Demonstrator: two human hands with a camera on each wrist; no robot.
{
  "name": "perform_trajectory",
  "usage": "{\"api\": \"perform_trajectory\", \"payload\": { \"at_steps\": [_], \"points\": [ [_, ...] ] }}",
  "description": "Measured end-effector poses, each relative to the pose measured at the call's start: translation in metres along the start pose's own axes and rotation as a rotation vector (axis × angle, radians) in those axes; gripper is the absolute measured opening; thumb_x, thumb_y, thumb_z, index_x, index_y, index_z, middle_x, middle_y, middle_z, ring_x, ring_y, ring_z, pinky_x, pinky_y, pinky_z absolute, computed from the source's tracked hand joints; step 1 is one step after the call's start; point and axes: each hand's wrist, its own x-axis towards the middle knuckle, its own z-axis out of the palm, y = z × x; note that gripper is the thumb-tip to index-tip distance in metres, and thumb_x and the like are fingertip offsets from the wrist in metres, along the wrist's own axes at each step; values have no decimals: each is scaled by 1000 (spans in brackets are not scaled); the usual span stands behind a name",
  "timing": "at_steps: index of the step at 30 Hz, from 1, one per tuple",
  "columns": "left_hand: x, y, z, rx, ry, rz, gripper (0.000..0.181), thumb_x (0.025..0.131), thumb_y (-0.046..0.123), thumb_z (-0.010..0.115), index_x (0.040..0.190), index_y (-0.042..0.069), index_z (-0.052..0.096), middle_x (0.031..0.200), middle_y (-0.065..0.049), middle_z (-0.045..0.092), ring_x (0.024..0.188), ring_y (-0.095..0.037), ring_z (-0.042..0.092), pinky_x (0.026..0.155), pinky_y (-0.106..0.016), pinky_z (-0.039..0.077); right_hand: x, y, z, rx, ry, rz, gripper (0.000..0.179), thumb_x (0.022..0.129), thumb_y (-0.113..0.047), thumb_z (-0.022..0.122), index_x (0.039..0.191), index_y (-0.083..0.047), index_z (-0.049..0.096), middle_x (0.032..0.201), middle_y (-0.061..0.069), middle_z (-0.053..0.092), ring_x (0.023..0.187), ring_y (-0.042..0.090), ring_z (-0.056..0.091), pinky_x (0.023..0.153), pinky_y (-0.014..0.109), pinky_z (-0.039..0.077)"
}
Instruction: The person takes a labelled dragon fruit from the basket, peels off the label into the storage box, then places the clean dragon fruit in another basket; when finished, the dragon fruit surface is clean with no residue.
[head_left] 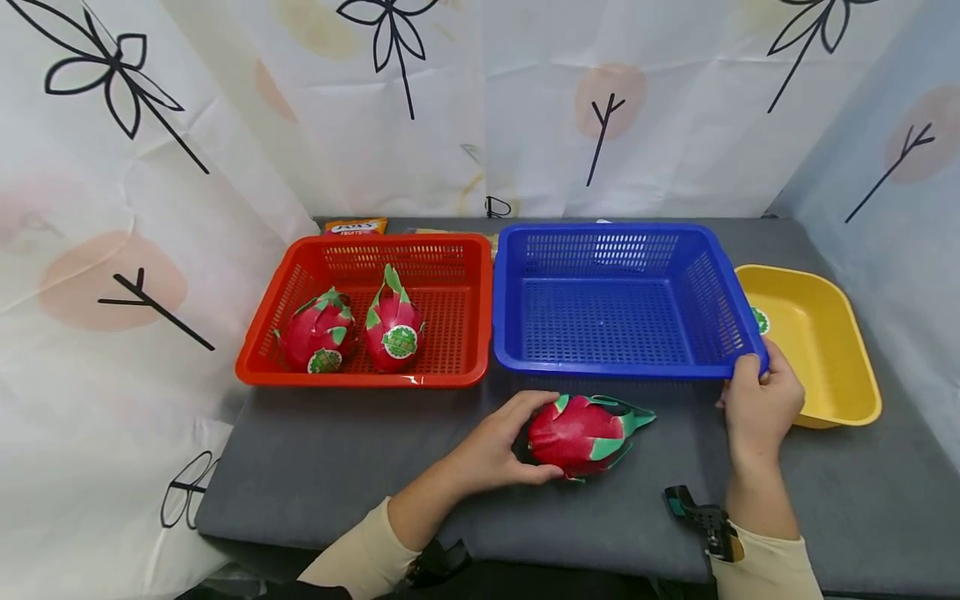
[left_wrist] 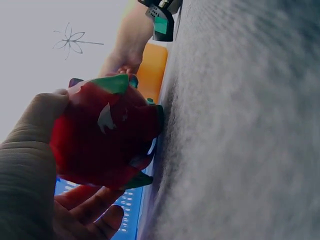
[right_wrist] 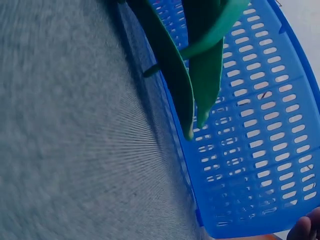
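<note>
A pink-red dragon fruit (head_left: 576, 435) with green leaf tips lies on its side in front of the blue basket (head_left: 615, 369). My left hand (head_left: 498, 450) grips its blunt end, thumb on the near side and fingers on the far side. The left wrist view shows the thumb against the dragon fruit (left_wrist: 102, 140) and the fingertips beneath. My right hand (head_left: 763, 408) pinches the near right corner of the blue basket's rim. Green leaves (right_wrist: 207, 85) of the fruit cross the right wrist view, before the basket's slotted wall (right_wrist: 260, 125).
At left, a red basket (head_left: 367, 381) holds two stickered dragon fruits (head_left: 318, 332). A yellow basin (head_left: 836, 350) stands at right, with a round green-and-white sticker (head_left: 761, 320) by its left edge. An orange packet (head_left: 356, 226) lies behind the red basket. Patterned curtains surround the grey table (head_left: 337, 475).
</note>
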Motion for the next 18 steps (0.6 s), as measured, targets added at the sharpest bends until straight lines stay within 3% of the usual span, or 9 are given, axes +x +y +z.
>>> {"api": "perform_trajectory", "payload": {
  "at_steps": [4,7,14,18],
  "points": [
    [3,1,4,77,-13,19,98,77,32,92,157,17,36,149,-2,45,131,-17,51,99,-29,51,-2,3,0,17,5,5,37,103,-13,43,129,0,67,60,3,55,36,7,47,38,15,43],
    [5,5,6,60,-21,-17,99,77,33,92,155,15,35,150,-3,43,129,-18,52,100,-30,51,-1,5,-1,15,13,7,37,103,-13,43,129,-1,67,61,3,55,37,8,47,39,15,43],
    [7,7,9,-242,9,-137,88,75,14,93,145,17,40,141,-2,48,119,-15,57,95,-28,54,-1,7,0,21,11,-3,35,104,-14,44,127,-1,67,60,2,54,37,7,46,39,16,43],
    [4,7,9,-324,9,-162,86,75,10,93,144,18,42,139,-1,52,115,-14,60,94,-30,55,-3,4,0,32,8,-17,35,104,-14,44,125,-1,67,60,3,53,37,8,46,39,16,43]
  ]
}}
